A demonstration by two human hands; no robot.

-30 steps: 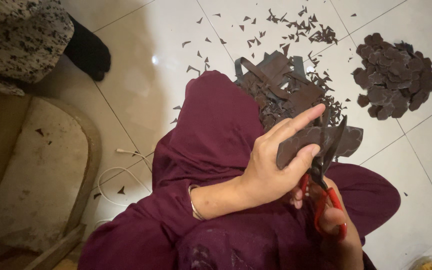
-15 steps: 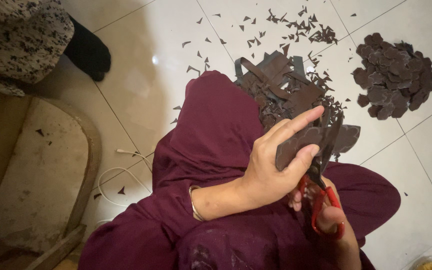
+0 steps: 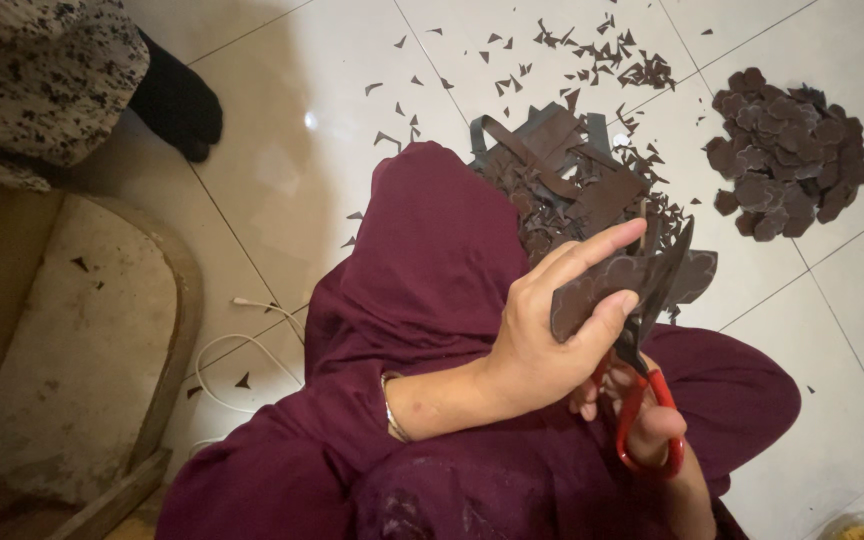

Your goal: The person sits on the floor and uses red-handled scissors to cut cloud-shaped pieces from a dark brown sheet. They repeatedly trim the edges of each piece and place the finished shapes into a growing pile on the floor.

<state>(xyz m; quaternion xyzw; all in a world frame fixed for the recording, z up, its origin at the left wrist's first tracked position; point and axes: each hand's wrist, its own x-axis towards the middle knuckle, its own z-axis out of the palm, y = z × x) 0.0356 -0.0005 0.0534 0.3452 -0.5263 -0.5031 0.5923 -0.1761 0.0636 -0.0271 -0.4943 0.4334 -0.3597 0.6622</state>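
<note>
Sheet: your left hand pinches the dark brown sheet above your knee.
Scissors: your right hand has its grip closed through the red-handled scissors, blades biting the sheet.
Floor: cut shapes pile lies well apart on the tiles.

1. The scene is lit warmly and rather dimly from above.
2. A small bright glare spot is seen on the floor tiles.
3. A soft shadow is cast left of the maroon knee.
4. The lower left corner is left dark.
5. The left hand and scissors are rendered fairly sharp; slight softness is noted at the edges.
6. The dark pile is shown with little detail.
</note>
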